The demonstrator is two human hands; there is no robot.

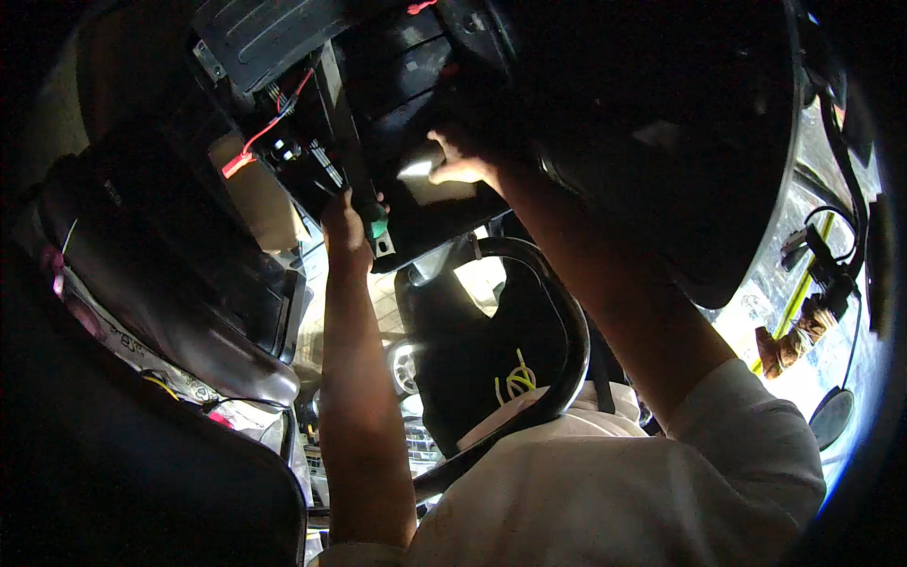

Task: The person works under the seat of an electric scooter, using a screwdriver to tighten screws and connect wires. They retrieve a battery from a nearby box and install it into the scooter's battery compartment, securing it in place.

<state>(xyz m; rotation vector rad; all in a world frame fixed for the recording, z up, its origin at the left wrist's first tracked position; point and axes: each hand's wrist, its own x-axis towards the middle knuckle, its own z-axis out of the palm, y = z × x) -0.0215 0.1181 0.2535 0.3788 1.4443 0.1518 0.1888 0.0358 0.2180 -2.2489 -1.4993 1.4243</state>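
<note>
I watched a dark, shallow housing (425, 241) lie tilted in front of the person, its inside mostly lost in shadow. A ribbed black box (269, 38) sat along its upper left, and a thin red wire (283, 113) ran down to a red connector (238, 166) at the left edge. Across the housing slanted the metal strip (337, 113), narrow, flat and dull grey, with a hole at its lower end and a green patch (379, 228) just above. The left hand (348, 227) was clamped on that lower part; the right hand (460, 165), well apart, had thumb and fingers spread over the housing, though I couldn't tell whether it touched anything
</note>
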